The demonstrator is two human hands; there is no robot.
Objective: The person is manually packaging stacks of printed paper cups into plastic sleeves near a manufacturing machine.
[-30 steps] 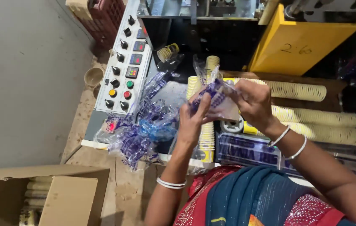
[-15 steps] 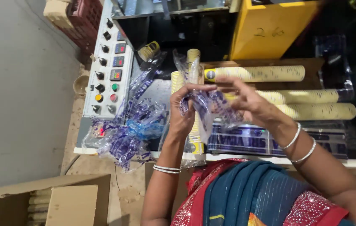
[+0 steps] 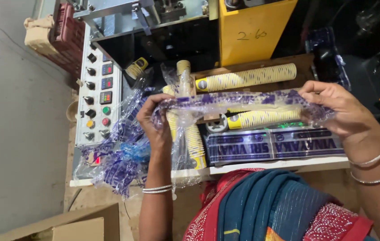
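Beside the grey control panel [image 3: 98, 96], paper-cup stacks [image 3: 245, 76] lie on the machine bed. Nearer the person, the left hand [image 3: 156, 122] and right hand [image 3: 337, 109] each pinch an end of a clear printed plastic sleeve [image 3: 234, 101], stretched level between them.

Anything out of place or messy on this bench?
Yes: a crumpled heap of clear printed plastic sleeves spills over the bench's left edge beside the control panel. The cup stacks lie orderly.
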